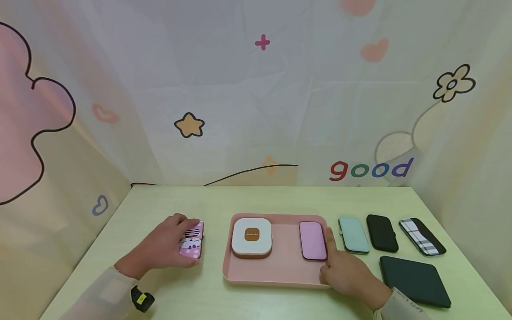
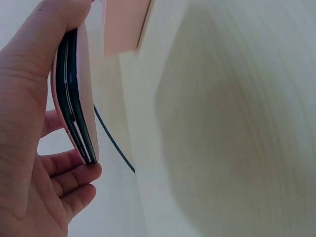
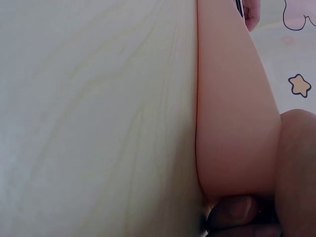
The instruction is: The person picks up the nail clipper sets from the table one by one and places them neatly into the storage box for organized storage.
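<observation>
My left hand (image 1: 166,244) holds a slim pink patterned case (image 1: 191,243) above the table, left of the pink tray (image 1: 286,273). In the left wrist view, the thumb and fingers grip the case (image 2: 74,94) by its ends, its dark seam facing the camera. My right hand (image 1: 348,271) grips the tray's near right corner, its index finger lying along the right side. Inside the tray, a white rounded box (image 1: 252,251) with a brown label sits at the left and a lilac slim case (image 1: 313,241) at the right.
Right of the tray lie a mint case (image 1: 354,235), a black case (image 1: 382,233) and a plaid-and-black case (image 1: 422,236). A larger dark case (image 1: 416,281) lies nearer, beside the right wrist. A printed curtain (image 1: 256,111) hangs behind the table.
</observation>
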The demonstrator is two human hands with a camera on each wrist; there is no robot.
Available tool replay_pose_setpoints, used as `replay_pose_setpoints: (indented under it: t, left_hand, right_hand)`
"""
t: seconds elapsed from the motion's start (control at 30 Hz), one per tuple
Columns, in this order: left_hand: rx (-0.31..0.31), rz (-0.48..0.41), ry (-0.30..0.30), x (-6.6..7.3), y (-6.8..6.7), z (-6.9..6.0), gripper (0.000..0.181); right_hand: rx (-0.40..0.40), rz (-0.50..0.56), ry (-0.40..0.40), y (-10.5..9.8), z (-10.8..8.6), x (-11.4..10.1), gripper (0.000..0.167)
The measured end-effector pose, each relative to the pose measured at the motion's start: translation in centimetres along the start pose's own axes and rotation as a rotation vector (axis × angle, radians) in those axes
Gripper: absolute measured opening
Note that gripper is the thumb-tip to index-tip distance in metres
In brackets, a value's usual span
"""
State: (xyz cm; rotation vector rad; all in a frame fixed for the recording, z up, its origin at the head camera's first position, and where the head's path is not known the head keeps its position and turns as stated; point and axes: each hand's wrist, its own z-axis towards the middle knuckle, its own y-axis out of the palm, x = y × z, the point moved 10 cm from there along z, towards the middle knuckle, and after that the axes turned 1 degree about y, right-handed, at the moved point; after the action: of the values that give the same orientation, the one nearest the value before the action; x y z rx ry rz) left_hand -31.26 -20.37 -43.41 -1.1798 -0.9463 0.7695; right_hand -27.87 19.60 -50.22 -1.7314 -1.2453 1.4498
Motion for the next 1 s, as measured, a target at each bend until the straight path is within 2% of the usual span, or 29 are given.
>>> replay_pose_setpoints:
  t: [0.17,0.3,0.5,0.77,1.0]
  left_hand:
    - [-0.012,0.005,0.001,1.0,-0.1,0.3,0.097]
    - [-0.009,0.044,0.012,1.8,0.0,0.7,0.099]
    - [0.005,0.079,0.048,3.4,-0.2,1.1,0.099]
    - [-0.009,0.025,0.046,5.0,0.1,1.6,0.098]
    - [0.071,0.014,0.093,6.7,-0.6,2.3,0.100]
  right_hand:
    - [0.003,-0.001,-0.013,-0.1,-0.1,-0.1,0.101]
    - [0.002,0.000,-0.016,-0.1,-0.1,-0.2,0.101]
    - [-0.006,0.008,-0.011,0.0,-0.1,-0.1,0.101]
    - [-0.004,0.008,-0.001,0.2,0.1,0.3,0.100]
    - [0.010,0.007,-0.019,0.1,0.0,0.1,0.100]
